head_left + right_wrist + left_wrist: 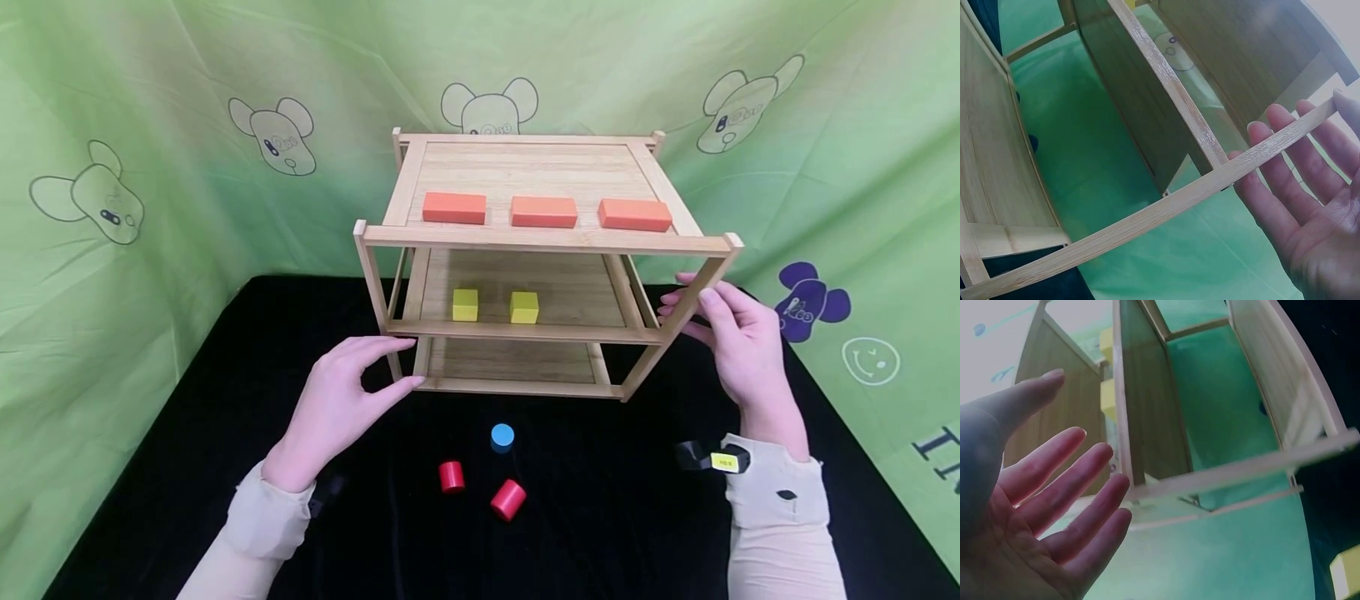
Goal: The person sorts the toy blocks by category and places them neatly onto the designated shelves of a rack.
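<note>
A light wooden three-tier shelf (525,237) stands upright on the dark cloth. My right hand (742,342) holds its right front post (1147,209), thumb in front and fingers reaching behind. By the lower left front post, my left hand (341,408) has its thumb and fingers spread apart, with nothing between them; the left wrist view shows its palm and extended fingers (1094,519). Three orange blocks lie along the top tier's front: left (453,208), middle (543,212), right (634,215). Two yellow cubes (465,305) (524,307) sit on the middle tier.
In front of the shelf are a blue cylinder (502,437) and two red cylinders (452,477) (508,500) on the black cloth (600,500). Another yellow block (1346,575) shows at the left wrist view's corner. Green printed fabric (337,217) hangs behind and at both sides.
</note>
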The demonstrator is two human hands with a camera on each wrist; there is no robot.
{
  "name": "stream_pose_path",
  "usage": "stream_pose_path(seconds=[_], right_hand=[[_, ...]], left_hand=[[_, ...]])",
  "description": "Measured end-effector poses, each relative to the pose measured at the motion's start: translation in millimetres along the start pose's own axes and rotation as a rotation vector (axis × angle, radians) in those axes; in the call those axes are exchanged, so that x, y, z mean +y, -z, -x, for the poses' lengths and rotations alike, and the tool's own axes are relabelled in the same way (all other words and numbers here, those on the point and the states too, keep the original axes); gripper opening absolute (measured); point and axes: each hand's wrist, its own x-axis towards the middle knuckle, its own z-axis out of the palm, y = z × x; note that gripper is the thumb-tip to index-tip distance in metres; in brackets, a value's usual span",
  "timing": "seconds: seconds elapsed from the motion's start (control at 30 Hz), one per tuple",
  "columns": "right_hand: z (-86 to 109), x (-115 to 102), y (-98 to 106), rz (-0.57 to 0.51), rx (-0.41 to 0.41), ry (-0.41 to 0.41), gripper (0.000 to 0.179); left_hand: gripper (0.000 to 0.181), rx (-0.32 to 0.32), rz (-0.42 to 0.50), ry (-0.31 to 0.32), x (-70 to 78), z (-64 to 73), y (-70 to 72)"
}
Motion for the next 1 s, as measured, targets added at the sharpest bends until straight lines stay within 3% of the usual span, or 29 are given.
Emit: stream_pose_path(seconds=[0.47, 1.0], right_hand=[[0.1, -0.2, 0.0, -0.007, -0.005, 0.001, 0.034], [0.3, 0.0, -0.2, -0.012, -0.009, 0.002, 0.034]], left_hand=[[0.042, -0.035, -0.089, 0.072, -23.6, 12.1, 18.4], [0.048, -0.065, -0.115, 0.156, -60.6, 19.2, 26.0]])
